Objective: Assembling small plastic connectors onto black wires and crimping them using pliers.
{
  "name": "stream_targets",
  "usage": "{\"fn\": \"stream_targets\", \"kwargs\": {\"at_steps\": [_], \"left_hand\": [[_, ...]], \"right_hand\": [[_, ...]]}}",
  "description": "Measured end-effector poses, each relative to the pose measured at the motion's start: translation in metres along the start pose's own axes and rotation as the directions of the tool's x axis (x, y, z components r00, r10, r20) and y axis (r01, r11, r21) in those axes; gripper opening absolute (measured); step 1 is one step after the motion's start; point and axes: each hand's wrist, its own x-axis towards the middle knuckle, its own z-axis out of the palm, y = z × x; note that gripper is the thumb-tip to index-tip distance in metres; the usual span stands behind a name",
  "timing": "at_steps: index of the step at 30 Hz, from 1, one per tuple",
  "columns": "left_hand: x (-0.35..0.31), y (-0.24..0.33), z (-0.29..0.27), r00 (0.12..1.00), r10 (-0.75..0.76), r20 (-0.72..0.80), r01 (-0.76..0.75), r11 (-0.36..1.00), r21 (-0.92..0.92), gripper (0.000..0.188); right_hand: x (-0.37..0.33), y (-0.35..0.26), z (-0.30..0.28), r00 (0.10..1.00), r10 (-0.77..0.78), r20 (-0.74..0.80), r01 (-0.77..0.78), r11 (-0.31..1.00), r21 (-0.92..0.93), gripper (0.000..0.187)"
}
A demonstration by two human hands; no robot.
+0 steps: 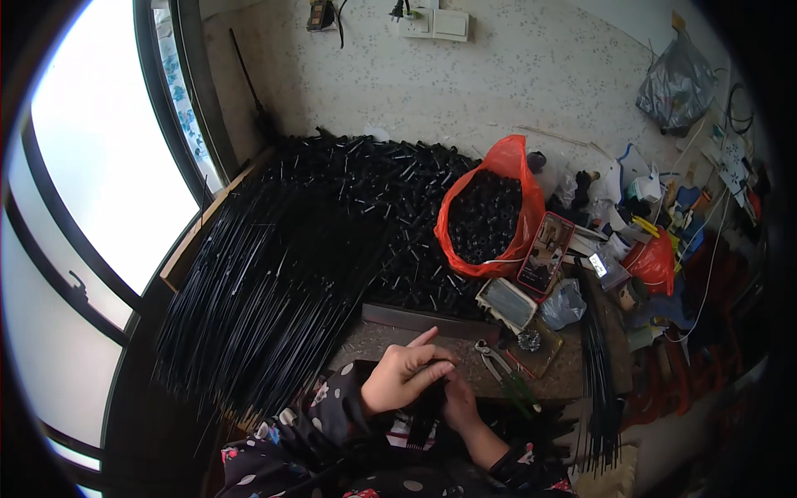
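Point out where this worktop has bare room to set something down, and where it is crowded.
Bare worktop shows between the left-side black rods, the dark strip and the left hand; a smaller patch lies between the silvery ball and the right-side rods. The back is crowded with black parts and an open red bag.

A brown table (378, 336) bears black rods (257, 299), black pieces (365, 170), and pliers (496, 363).

Cannot fully see the bare right hand (462, 405) behind the bare left hand (402, 373), nor tell the kind of the tiny black pieces (483, 214) filling the open red plastic bag (531, 187).
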Motion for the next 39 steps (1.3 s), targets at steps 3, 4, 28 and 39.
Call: {"fn": "stream_targets", "kwargs": {"at_steps": [3,4,28,39], "left_hand": [[0.007,0.008,-0.022,0.758,0.283,0.588,0.031,0.885,-0.465,0.042],[0.014,0.005,-0.033,0.773,0.257,0.58,0.032,0.898,-0.44,0.05],[0.182,-0.139,-0.16,0.93,-0.19,-0.315,0.141,0.975,-0.171,0.011],[0.163,-0.183,-0.095,0.94,-0.143,-0.311,0.342,0.424,0.838,0.028]], "right_hand": [[-0.008,-0.002,0.001,0.93,0.356,-0.094,-0.323,0.912,0.253,0.021],[-0.007,0.007,0.003,0.917,0.388,-0.095,-0.343,0.885,0.314,0.022],[0.007,-0.032,0.029,0.896,0.419,-0.143,-0.389,0.899,0.2,0.015],[-0.017,-0.001,0.021,0.895,0.378,-0.235,-0.34,0.921,0.189,0.015]]}}
